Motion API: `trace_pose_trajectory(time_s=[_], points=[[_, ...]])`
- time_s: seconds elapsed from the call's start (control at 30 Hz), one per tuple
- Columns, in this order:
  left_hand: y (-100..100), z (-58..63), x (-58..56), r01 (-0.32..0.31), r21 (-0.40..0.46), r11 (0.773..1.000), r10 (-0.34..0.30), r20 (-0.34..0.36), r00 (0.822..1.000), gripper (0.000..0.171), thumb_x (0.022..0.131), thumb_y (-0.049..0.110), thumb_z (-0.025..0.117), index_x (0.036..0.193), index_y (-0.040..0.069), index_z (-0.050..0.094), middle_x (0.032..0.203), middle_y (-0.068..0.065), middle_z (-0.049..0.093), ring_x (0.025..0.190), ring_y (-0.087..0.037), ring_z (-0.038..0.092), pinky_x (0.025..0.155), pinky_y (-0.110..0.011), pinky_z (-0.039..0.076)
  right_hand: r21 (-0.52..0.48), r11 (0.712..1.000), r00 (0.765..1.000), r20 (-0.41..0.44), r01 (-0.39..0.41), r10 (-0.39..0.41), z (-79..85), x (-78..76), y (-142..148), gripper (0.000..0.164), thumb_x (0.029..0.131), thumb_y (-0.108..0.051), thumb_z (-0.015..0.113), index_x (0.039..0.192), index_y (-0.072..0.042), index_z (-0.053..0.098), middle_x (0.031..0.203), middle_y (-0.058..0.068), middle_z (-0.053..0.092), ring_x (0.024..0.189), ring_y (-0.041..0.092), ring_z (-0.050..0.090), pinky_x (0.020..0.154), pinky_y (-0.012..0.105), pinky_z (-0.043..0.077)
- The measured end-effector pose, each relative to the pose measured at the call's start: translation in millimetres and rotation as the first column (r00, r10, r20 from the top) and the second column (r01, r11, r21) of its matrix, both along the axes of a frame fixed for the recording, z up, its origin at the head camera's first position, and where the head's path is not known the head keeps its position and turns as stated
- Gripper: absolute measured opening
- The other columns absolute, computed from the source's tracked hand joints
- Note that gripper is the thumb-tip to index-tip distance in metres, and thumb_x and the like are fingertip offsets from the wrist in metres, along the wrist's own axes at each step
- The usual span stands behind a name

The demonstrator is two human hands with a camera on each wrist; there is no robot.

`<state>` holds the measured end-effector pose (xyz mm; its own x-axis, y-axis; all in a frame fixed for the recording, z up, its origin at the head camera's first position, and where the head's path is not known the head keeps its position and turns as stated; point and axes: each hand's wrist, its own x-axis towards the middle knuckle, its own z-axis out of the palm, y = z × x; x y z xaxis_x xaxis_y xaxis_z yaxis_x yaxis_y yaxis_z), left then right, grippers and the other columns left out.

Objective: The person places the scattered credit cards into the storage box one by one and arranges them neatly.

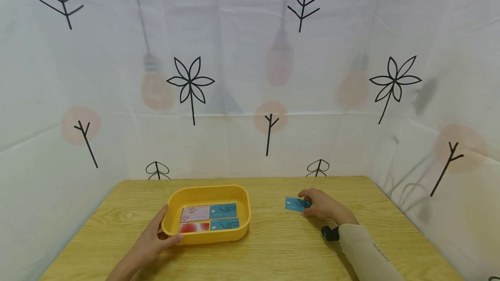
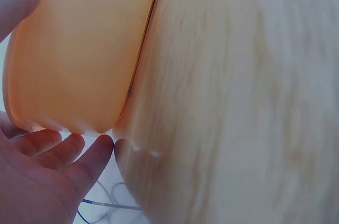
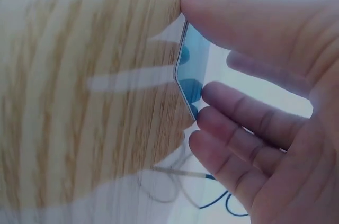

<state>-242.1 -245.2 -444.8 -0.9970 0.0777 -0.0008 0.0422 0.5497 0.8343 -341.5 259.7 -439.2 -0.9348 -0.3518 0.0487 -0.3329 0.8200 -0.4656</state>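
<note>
My left hand (image 1: 150, 237) grips the left end of a yellow plastic basket (image 1: 207, 238), thumb along its front and fingers spread on its end wall. Inside lie two blue VIP cards (image 1: 223, 210), a pale pink card with a flower print (image 1: 190, 217) and a red-and-white card (image 1: 188, 228), laid in two rows. To the right of the basket, my right hand (image 1: 321, 204) holds another blue VIP card (image 1: 294, 204) by its edges, close over the tabletop. In the right wrist view the thumb sits at one edge of this card (image 3: 193, 54) and fingertips at the other.
The wooden table (image 1: 273, 255) carries the basket and runs back to a white cloth (image 1: 234, 146) printed with plants and bulbs, which also hangs at both sides. A black device (image 1: 330, 233) is worn at the right wrist. Thin cables (image 3: 212, 200) show beyond the table edge.
</note>
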Motion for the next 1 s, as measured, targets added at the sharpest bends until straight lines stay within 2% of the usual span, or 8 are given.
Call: trace_pose_trajectory(time_s=[0.17,0.33,0.47,0.67,1.0], points=[[0.7,0.4,0.5,0.003,-0.001,1.000,-0.003,-0.001,1.000,0.107,0.082,0.043,0.074,0.154,0.006,0.005,0.156,-0.022,0.015,0.122,-0.029,0.045,0.102,-0.040,0.040,0.000,1.000,0.999,0.041,0.030,-0.030,3.2,2.4,-3.0,0.055,0.076,-0.011,0.080,0.126,-0.002,0.058,0.108,0.013,0.060,0.102,0.031,0.056,0.087,0.050,0.046],[1.4,0.9,1.4,0.002,-0.007,1.000,-0.002,0.003,1.000,0.107,0.082,0.044,0.073,0.154,0.006,0.004,0.156,-0.023,0.014,0.126,-0.032,0.042,0.105,-0.046,0.036,0.000,0.998,0.995,0.082,0.064,-0.064,4.1,4.6,-3.8,0.052,0.077,-0.009,0.079,0.123,-0.003,0.058,0.109,0.017,0.061,0.102,0.033,0.058,0.085,0.050,0.047],[1.0,0.8,1.8,0.008,-0.017,1.000,-0.008,-0.007,1.000,0.105,0.083,0.042,0.073,0.154,0.006,0.005,0.155,-0.023,0.015,0.123,-0.031,0.043,0.105,-0.047,0.036,-0.001,0.998,0.995,0.087,0.057,-0.057,4.6,6.1,-3.7,0.050,0.077,-0.010,0.080,0.121,0.000,0.058,0.110,0.020,0.061,0.103,0.036,0.058,0.086,0.051,0.047],[-0.2,0.2,0.5,0.017,0.000,1.000,-0.017,-0.016,1.000,0.105,0.083,0.042,0.073,0.154,0.006,0.004,0.156,-0.023,0.013,0.127,-0.033,0.041,0.105,-0.047,0.035,-0.013,0.998,0.995,0.081,0.062,-0.061,3.7,5.3,-4.2,0.043,0.076,-0.010,0.081,0.113,-0.002,0.062,0.108,0.014,0.062,0.102,0.032,0.058,0.087,0.050,0.047],[0.3,0.2,0.7,0.013,-0.004,1.000,-0.013,-0.017,1.000,0.106,0.082,0.042,0.074,0.154,0.006,0.004,0.156,-0.023,0.011,0.132,-0.035,0.036,0.107,-0.048,0.032,0.028,0.991,0.987,0.093,0.130,-0.132,7.1,7.3,-6.7,0.036,0.075,-0.011,0.082,0.103,-0.004,0.062,0.098,0.011,0.061,0.087,0.025,0.057,0.074,0.043,0.049]])
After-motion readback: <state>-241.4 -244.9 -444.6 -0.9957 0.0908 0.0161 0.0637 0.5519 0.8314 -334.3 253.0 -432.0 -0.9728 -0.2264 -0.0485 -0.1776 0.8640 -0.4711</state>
